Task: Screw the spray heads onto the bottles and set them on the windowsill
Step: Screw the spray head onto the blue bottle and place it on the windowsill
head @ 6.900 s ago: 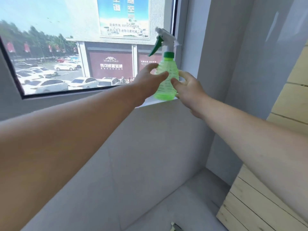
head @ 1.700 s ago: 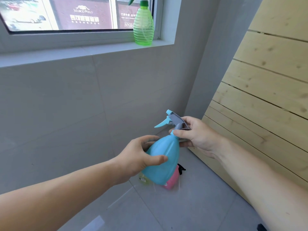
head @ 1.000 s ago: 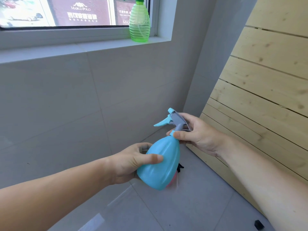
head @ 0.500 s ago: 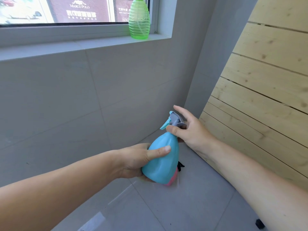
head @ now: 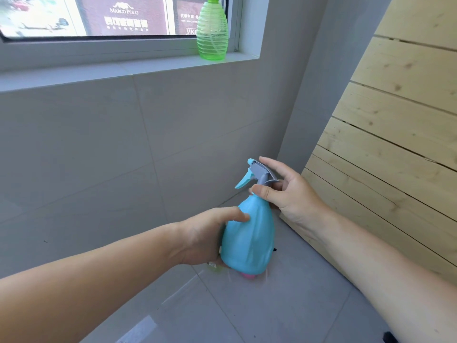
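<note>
I hold a light blue bottle (head: pixel 249 241) upright above the floor. My left hand (head: pixel 207 236) wraps its body from the left. My right hand (head: pixel 286 194) pinches the neck just under the grey and blue spray head (head: pixel 257 173), with thumb in front and fingers behind. The trigger points left. A green ribbed bottle (head: pixel 212 33) stands on the windowsill (head: pixel 123 70) at its right end; its top is cut off by the frame. A pink object (head: pixel 247 276) peeks out below the blue bottle.
A grey tiled wall (head: pixel 123 157) runs below the sill. Pale wooden boards (head: pixel 395 144) lean on the right. The floor (head: pixel 272 313) is grey tile, with a small black object (head: pixel 390 339) at the lower right edge.
The green bottle was set on the sill earlier. Over the last second the spray head has turned on the blue bottle, and my right fingers have shifted around its neck.
</note>
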Tool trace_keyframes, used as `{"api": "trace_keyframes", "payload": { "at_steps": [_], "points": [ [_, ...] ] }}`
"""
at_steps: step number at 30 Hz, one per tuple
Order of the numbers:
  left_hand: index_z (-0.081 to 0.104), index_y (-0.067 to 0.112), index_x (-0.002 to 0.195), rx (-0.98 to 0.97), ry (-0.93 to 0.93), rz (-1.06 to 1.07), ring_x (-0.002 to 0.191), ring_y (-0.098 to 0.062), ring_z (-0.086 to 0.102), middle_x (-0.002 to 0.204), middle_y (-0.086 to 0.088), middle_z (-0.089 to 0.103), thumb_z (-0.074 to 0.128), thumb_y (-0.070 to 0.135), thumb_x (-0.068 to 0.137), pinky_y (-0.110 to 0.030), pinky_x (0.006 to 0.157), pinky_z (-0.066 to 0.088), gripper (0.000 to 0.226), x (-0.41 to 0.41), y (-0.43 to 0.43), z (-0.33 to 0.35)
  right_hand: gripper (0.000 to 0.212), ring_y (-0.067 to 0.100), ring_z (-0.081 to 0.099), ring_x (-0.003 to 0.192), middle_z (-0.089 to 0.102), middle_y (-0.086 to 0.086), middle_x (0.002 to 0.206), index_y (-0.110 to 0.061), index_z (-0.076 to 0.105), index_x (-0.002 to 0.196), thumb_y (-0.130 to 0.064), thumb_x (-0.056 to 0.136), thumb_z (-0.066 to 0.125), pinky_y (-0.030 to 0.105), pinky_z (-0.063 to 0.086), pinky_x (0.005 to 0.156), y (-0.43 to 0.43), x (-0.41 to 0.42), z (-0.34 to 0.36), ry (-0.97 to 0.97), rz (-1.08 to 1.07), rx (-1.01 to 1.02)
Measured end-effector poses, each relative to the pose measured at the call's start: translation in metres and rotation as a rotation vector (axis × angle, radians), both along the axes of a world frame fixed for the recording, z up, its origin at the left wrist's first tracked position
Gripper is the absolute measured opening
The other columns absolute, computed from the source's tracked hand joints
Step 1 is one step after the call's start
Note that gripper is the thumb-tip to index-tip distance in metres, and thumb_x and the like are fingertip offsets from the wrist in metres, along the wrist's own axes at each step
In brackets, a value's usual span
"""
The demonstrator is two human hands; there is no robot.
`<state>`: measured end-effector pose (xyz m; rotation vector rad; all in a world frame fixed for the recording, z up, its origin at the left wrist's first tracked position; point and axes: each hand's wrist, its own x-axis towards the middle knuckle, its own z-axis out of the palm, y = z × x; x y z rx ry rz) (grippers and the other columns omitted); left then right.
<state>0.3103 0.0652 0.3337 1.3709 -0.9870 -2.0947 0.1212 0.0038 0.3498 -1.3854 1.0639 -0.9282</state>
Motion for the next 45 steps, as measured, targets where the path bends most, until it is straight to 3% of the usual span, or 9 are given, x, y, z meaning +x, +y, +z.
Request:
{"api": "trace_keyframes", "payload": {
  "at_steps": [4, 8, 12, 18, 26, 32, 35, 40, 45],
  "points": [
    [0.057, 0.028, 0.135, -0.116, -0.108, -0.002, 0.115, -0.024, 0.074, 0.128, -0.002, 0.075, 0.085, 0.045, 0.069, -0.049, 0.094, 0.062, 0.074, -0.001, 0.001, 0.001, 0.060, 0.035, 0.069, 0.109, 0.077, 0.012, 0.108, -0.035, 0.056, 0.135, -0.009, 0.084, 0.076, 0.041, 0.056, 0.091, 0.002, 0.000, 0.006, -0.020, 0.006, 0.010],
    [0.058, 0.034, 0.134, -0.131, -0.100, -0.032, 0.120, -0.025, 0.073, 0.130, -0.001, 0.075, 0.082, 0.050, 0.072, -0.051, 0.106, 0.055, 0.068, -0.005, 0.002, -0.001, 0.062, 0.039, 0.069, 0.107, 0.076, 0.014, 0.104, -0.033, 0.058, 0.134, -0.007, 0.082, 0.078, 0.049, 0.053, 0.100, 0.006, 0.005, 0.007, -0.030, 0.006, -0.019],
    [0.060, 0.028, 0.139, -0.089, 0.064, -0.048, 0.123, -0.029, 0.070, 0.139, -0.007, 0.070, 0.074, 0.038, 0.077, -0.049, 0.094, 0.059, 0.064, 0.001, -0.002, -0.001, 0.066, 0.044, 0.066, 0.108, 0.072, 0.024, 0.107, -0.033, 0.055, 0.136, -0.009, 0.080, 0.079, 0.053, 0.050, 0.102, 0.006, 0.005, 0.011, -0.064, 0.000, -0.022],
    [0.059, 0.032, 0.137, -0.172, -0.045, -0.010, 0.117, -0.021, 0.074, 0.128, 0.001, 0.076, 0.083, 0.043, 0.073, -0.049, 0.100, 0.059, 0.070, -0.002, 0.000, -0.005, 0.065, 0.034, 0.071, 0.104, 0.074, 0.018, 0.108, -0.029, 0.057, 0.134, -0.016, 0.076, 0.083, 0.051, 0.051, 0.102, 0.006, 0.004, 0.009, -0.009, -0.005, -0.035],
    [0.057, 0.030, 0.139, -0.183, 0.003, -0.133, 0.129, -0.029, 0.066, 0.137, -0.005, 0.071, 0.081, 0.044, 0.070, -0.060, 0.115, 0.044, 0.074, 0.002, 0.002, -0.004, 0.017, 0.028, 0.071, 0.091, 0.077, 0.020, 0.100, -0.013, 0.076, 0.099, -0.008, 0.083, 0.076, 0.055, 0.052, 0.098, 0.016, 0.008, 0.019, -0.019, 0.056, 0.026],
    [0.065, 0.023, 0.127, -0.216, 0.058, -0.074, 0.104, -0.021, 0.076, 0.113, -0.002, 0.079, 0.077, 0.047, 0.070, -0.042, 0.098, 0.057, 0.064, -0.002, 0.006, -0.001, 0.011, 0.039, 0.069, 0.109, 0.077, 0.017, 0.105, -0.011, 0.073, 0.099, -0.010, 0.088, 0.070, 0.051, 0.052, 0.101, 0.016, 0.003, 0.024, -0.054, 0.092, 0.114],
    [0.065, 0.023, 0.131, -0.206, 0.072, -0.099, 0.113, -0.026, 0.073, 0.123, -0.006, 0.077, 0.075, 0.045, 0.074, -0.049, 0.106, 0.052, 0.062, 0.006, 0.007, -0.002, 0.017, 0.032, 0.072, 0.103, 0.077, 0.017, 0.106, -0.011, 0.069, 0.109, -0.012, 0.093, 0.065, 0.047, 0.054, 0.099, 0.017, 0.003, 0.023, -0.046, 0.130, 0.134],
    [0.064, 0.021, 0.131, -0.284, -0.059, -0.029, 0.108, -0.024, 0.076, 0.120, -0.006, 0.078, 0.078, 0.037, 0.079, -0.042, 0.097, 0.059, 0.056, 0.003, 0.007, -0.004, 0.011, 0.028, 0.072, 0.099, 0.077, 0.020, 0.105, -0.004, 0.069, 0.101, -0.007, 0.091, 0.066, 0.042, 0.056, 0.097, 0.017, 0.005, 0.021, -0.063, 0.104, 0.132],
    [0.065, 0.024, 0.118, -0.411, -0.230, 0.172, 0.100, -0.028, 0.078, 0.112, -0.009, 0.079, 0.091, 0.044, 0.056, -0.048, 0.091, 0.063, 0.070, 0.000, 0.005, 0.001, 0.007, 0.034, 0.070, 0.109, 0.077, 0.018, 0.103, -0.010, 0.072, 0.094, -0.005, 0.089, 0.069, 0.041, 0.055, 0.099, 0.017, 0.021, 0.018, -0.122, 0.015, 0.072]
  ]
}}
